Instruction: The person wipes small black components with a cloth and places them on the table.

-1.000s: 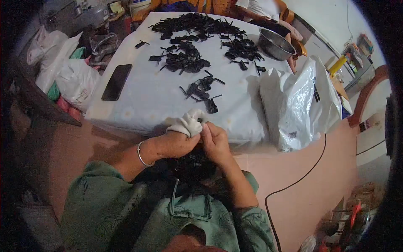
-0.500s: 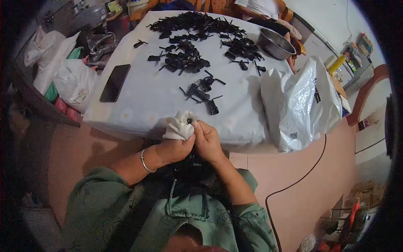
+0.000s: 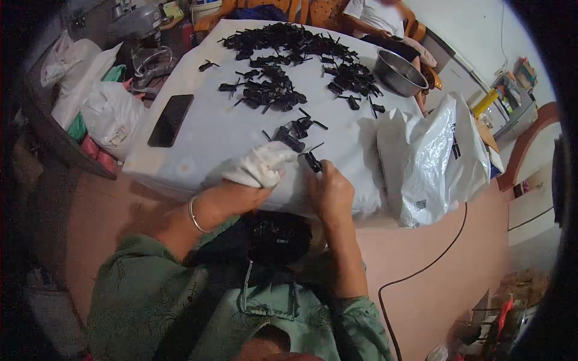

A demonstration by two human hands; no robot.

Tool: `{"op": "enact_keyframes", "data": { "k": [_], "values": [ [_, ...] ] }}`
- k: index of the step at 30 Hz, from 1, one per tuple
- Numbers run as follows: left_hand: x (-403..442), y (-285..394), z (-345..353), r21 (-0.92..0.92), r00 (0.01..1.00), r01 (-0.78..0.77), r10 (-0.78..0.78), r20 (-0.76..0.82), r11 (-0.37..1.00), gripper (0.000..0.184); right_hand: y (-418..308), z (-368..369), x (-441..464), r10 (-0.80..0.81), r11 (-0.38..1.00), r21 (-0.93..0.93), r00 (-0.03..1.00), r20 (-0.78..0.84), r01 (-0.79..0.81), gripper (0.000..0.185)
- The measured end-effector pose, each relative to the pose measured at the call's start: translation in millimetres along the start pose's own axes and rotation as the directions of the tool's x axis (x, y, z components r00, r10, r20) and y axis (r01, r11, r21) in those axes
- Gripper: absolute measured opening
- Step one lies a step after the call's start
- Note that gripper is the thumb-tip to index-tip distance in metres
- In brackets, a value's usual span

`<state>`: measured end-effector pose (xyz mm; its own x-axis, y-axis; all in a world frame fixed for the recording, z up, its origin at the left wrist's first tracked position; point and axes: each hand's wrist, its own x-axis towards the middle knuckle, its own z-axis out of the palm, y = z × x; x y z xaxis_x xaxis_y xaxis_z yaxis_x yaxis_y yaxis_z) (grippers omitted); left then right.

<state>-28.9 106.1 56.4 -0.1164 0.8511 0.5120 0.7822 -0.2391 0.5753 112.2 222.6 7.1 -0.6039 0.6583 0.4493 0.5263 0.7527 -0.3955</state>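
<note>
A bunched white cloth (image 3: 259, 165) covers most of the fingers of my left hand (image 3: 235, 195), which is closed on it above the table's near edge. My right hand (image 3: 333, 191) is at the near edge too, its fingers pinched on a small black plastic part (image 3: 312, 161) with a thin stem. Just beyond, a few similar black parts (image 3: 290, 137) lie close together. Whether anything sits inside the cloth is hidden.
Large heaps of black parts (image 3: 289, 42) cover the far side of the white-covered table (image 3: 205, 138). A phone (image 3: 171, 120) lies left; a metal bowl (image 3: 400, 73) and a white plastic bag (image 3: 421, 162) stand right. Another person (image 3: 376, 21) sits beyond. A cable (image 3: 421, 268) crosses the floor.
My hands have moved apart. The left shifted slightly left with the cloth, now less bunched; the right moved forward and right to the nearest black part on the table.
</note>
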Motion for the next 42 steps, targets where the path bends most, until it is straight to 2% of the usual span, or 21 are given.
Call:
{"op": "enact_keyframes", "data": {
  "k": [3,4,6,8,10,12,16,18,19,21,22,24,25,27,28,31,34,36,38,40,42],
  "values": [
    [9.0,-2.9,-5.5,-0.018,0.991,-0.1,0.101,0.083,0.995,0.025,-5.4,-22.9,-4.0,-0.076,0.98,0.191,0.99,0.122,0.052,0.029],
    [6.6,-3.6,-7.1,-0.094,0.978,-0.063,0.08,0.191,0.994,0.025,-6.7,-28.2,-6.2,-0.076,0.98,0.192,0.989,0.123,0.052,0.029],
    [3.5,-2.5,-8.9,-0.167,0.952,-0.02,0.07,0.298,0.986,0.026,-7.6,-35.6,-11.0,-0.228,0.823,0.568,0.916,0.331,0.0,0.024],
    [1.8,1.2,-9.9,-0.303,0.826,0.259,-0.047,0.562,0.917,0.03,-7.9,-32.0,-15.6,-0.199,0.746,0.659,0.911,0.361,-0.099,0.022],
    [-4.7,-2.9,-5.4,-0.307,0.849,0.167,0.022,0.527,0.937,0.031,-7.0,-32.5,-17.7,-0.175,0.65,0.734,0.902,0.395,-0.196,0.021],
    [-1.1,15.2,-20.7,-0.426,0.637,0.671,-0.178,0.75,0.607,0.028,-6.9,-35.9,-17.2,-0.249,0.682,0.708,0.853,0.46,-0.182,0.018],
    [-9.3,10.4,-5.8,-0.411,0.69,0.64,-0.249,0.68,0.649,0.025,-14.8,-26.8,-22.1,-0.147,0.52,0.822,0.924,0.354,-0.232,0.016],
    [-18.6,-6.0,15.5,-0.492,0.868,0.471,-0.287,0.404,0.732,0.023,-20.7,-34.6,-22.4,-0.11,0.746,0.666,0.987,0.121,0.001,0.017],
    [-20.3,-11.0,23.0,-0.491,0.868,0.471,-0.286,0.405,0.733,0.023,-25.3,-36.0,-23.6,-0.109,0.746,0.666,0.987,0.12,0.001,0.017],
    [-21.9,-12.6,33.3,-0.445,0.987,0.161,-0.144,0.071,0.881,0.023,-36.3,-34.2,-28.8,-0.291,0.742,0.617,0.955,-0.057,0.263,0.017],
    [-22.1,-6.4,32.5,-0.447,0.987,0.164,-0.146,0.074,0.88,0.023,-34.5,-27.7,-30.7,-0.289,0.743,0.617,0.956,-0.054,0.259,0.017],
    [-18.1,17.6,20.6,-0.559,0.843,0.535,-0.447,0.299,0.634,0.022,-28.7,-12.2,-33.4,-0.08,0.825,0.548,0.988,-0.132,0.14,0.015],
    [-19.0,18.4,21.4,-0.558,0.844,0.534,-0.445,0.3,0.635,0.022,-30.0,-11.7,-30.9,0.063,0.792,0.61,0.995,-0.08,-0.001,0.017],
    [-21.3,19.2,22.3,-0.48,0.847,0.529,-0.4,0.35,0.699,0.021,-18.9,-2.4,-29.0,0.08,0.697,0.712,0.996,0.041,-0.086,0.02],
    [-21.4,17.5,22.7,-0.479,0.847,0.529,-0.401,0.348,0.7,0.021,-14.3,0.5,-28.3,0.076,0.587,0.79,0.984,0.163,-0.176,0.023],
    [-23.1,8.7,27.5,-0.257,0.945,0.323,-0.295,0.141,0.911,0.021,-11.7,-6.7,-26.5,-0.044,0.561,0.8,0.957,0.285,-0.213,0.026],
    [-29.4,4.7,36.8,-0.4,0.944,0.32,-0.327,0.052,0.859,0.023,-11.8,1.2,-31.7,-0.092,0.637,0.747,0.943,0.321,-0.192,0.029],
    [-31.1,7.9,40.2,-0.235,0.975,0.185,-0.208,-0.079,0.954,0.023,-18.2,-4.0,-33.0,-0.059,0.656,0.722,0.94,0.336,-0.217,0.029],
    [-23.2,17.4,28.3,-0.092,0.988,0.145,-0.148,-0.031,0.985,0.022,-21.5,1.7,-34.2,-0.022,0.673,0.697,0.935,0.354,-0.248,0.029],
    [-22.9,21.6,23.9,0.05,0.995,0.097,-0.099,0.024,0.994,0.022,-19.4,20.9,-38.7,-0.008,0.406,0.865,0.945,0.326,-0.295,0.03],
    [-24.1,18.8,26.7,0.201,0.992,0.108,-0.118,0.038,0.974,0.02,-24.1,15.2,-37.2,-0.02,0.392,0.872,0.945,0.327,-0.294,0.03]
  ]
}}
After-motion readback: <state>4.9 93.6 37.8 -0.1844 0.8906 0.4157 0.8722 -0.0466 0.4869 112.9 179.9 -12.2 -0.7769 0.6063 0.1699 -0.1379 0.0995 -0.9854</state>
